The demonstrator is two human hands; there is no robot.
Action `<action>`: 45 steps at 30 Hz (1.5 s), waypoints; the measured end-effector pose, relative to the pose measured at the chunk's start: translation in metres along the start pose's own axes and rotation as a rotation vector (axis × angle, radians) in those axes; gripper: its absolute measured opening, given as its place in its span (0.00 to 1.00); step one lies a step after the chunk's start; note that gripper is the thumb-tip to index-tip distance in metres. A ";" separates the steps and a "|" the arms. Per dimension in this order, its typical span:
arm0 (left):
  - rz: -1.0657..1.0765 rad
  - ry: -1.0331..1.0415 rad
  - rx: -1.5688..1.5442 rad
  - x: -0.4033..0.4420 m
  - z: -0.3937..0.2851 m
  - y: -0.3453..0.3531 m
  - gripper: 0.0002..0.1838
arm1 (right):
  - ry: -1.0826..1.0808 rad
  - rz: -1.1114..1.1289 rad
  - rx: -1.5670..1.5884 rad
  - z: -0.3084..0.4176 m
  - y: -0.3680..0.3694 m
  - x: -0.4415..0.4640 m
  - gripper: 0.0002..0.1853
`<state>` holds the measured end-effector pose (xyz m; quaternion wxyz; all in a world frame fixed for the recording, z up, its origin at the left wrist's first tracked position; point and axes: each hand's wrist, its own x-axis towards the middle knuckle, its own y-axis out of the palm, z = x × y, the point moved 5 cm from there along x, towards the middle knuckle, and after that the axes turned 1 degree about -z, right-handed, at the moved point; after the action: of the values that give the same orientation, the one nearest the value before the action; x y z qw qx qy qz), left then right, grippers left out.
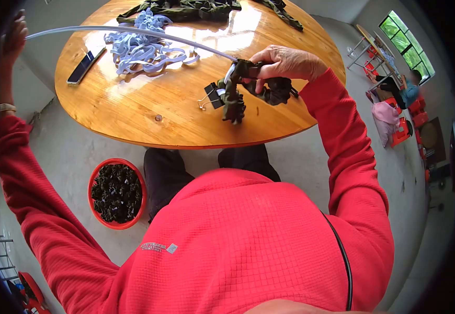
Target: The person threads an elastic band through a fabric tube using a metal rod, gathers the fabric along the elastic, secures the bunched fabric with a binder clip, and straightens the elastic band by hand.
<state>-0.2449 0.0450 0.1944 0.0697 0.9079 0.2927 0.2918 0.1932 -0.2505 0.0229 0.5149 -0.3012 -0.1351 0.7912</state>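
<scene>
My left hand is raised at the far left, its fingers closed on one end of a pale blue elastic band. The band stretches across the table to a bunched strip of dark green fabric, where it enters the cloth. Over the table's right side, my right hand grips this gathered fabric from above. A black binder clip with wire handles is attached at the fabric's left side, beside a bit of white band. Part of the fabric is hidden under my fingers.
On the round wooden table lie a tangled pile of pale blue elastic, a phone and dark green fabric. A red basin of dark pieces stands on the floor. Another person sits far right.
</scene>
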 end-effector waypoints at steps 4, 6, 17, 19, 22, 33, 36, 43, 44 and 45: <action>-0.117 0.023 -0.059 -0.009 -0.040 0.009 0.15 | 0.095 -0.142 -0.102 -0.009 -0.015 -0.005 0.13; -0.154 0.024 -0.079 -0.011 -0.052 0.009 0.19 | 0.108 -0.176 -0.147 -0.019 -0.023 -0.006 0.14; -0.239 0.072 -0.258 -0.044 -0.021 -0.027 0.28 | 0.208 -0.480 -0.678 -0.053 -0.050 -0.021 0.15; -0.372 0.115 -0.273 -0.048 -0.005 -0.093 0.15 | 0.145 -0.529 -0.675 -0.054 -0.049 -0.027 0.13; -0.059 0.005 -0.367 -0.046 0.071 -0.069 0.10 | -0.092 -0.591 -0.448 -0.043 -0.028 -0.028 0.12; -0.535 -0.544 0.016 -0.045 0.326 0.107 0.20 | -0.074 -0.340 0.175 -0.035 0.024 -0.025 0.11; -0.342 -0.673 0.909 -0.038 0.313 0.098 0.19 | -0.074 -0.327 0.140 -0.029 0.025 -0.023 0.11; 0.245 -0.482 0.645 -0.043 0.318 0.250 0.14 | -0.124 -0.302 0.090 -0.018 0.026 -0.009 0.11; 0.329 -0.576 0.537 -0.047 0.326 0.264 0.14 | -0.124 -0.296 0.098 -0.018 0.025 -0.008 0.11; 0.345 -0.624 0.442 -0.047 0.331 0.272 0.11 | -0.123 -0.289 0.105 -0.018 0.024 -0.008 0.11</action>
<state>0.0462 -0.1903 -0.0192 -0.0914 0.9816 0.1569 -0.0597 0.1888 -0.2700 -0.0013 0.6290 -0.2023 -0.1669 0.7318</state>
